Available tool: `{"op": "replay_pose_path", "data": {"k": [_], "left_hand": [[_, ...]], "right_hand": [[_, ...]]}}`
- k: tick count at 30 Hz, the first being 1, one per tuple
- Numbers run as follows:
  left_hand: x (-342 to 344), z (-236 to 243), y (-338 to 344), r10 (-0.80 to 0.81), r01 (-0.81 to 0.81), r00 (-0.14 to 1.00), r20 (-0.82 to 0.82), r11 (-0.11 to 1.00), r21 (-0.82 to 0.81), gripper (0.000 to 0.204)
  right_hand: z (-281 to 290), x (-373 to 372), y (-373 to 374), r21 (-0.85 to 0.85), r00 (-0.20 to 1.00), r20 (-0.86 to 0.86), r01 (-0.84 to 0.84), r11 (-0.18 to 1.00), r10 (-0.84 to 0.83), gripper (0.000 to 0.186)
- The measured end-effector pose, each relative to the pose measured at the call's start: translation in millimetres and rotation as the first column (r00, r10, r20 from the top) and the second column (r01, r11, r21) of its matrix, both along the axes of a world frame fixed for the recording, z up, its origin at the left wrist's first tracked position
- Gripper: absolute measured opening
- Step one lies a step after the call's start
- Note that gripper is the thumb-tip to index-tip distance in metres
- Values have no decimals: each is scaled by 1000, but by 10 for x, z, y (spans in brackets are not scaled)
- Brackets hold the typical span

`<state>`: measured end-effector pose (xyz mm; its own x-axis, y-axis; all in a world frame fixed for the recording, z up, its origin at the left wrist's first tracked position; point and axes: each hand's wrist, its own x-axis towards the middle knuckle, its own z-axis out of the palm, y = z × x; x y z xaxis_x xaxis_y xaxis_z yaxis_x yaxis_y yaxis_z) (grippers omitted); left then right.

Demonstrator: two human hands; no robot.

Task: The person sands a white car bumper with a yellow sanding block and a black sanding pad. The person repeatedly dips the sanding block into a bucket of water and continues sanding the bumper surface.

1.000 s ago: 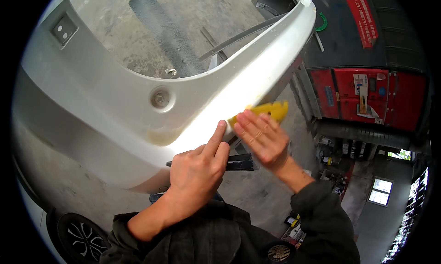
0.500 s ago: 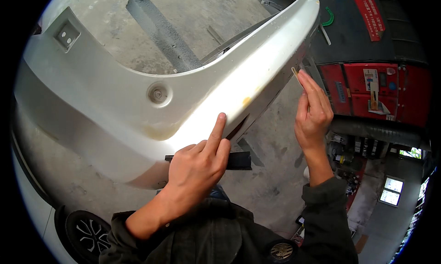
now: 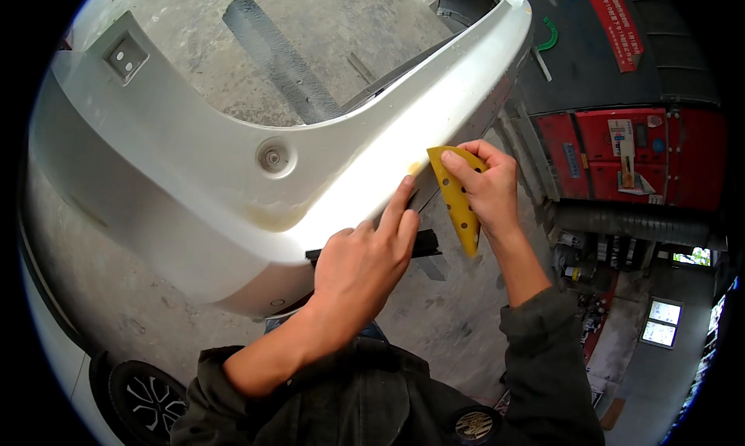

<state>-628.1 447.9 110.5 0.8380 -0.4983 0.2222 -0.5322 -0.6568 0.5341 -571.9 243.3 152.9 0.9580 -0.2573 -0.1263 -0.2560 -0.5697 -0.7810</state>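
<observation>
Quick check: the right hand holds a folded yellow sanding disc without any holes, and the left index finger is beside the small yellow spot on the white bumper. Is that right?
Not quite: the folded yellow sanding disc in the right hand has several dark holes through it, as the head view shows. The rest is right.

We see a red rectangular sign (image 3: 613, 27) with rows of pale printed writing on a dark flat surface (image 3: 574, 81) at upper right. Below it, on a red box-shaped cabinet (image 3: 698, 159), we find a white upright label (image 3: 618, 129) and a smaller blue label (image 3: 572, 160), their print too small for us to read. On the dark green garment (image 3: 334, 407), a round black badge (image 3: 473, 425) bears a gold emblem.
</observation>
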Motion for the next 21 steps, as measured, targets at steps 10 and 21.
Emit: {"op": "replay_pose_path", "data": {"k": [10, 21], "left_hand": [[-73, -71, 96, 29, -27, 999, 27, 998, -50, 14], [-45, -107, 103, 30, -29, 1000, 3, 995, -92, 16]], "right_hand": [[-162, 32, -8, 142, 991, -79, 116, 983, -106, 39], [-113, -22, 219, -16, 989, -145, 7, 1000, -9, 35]]}}
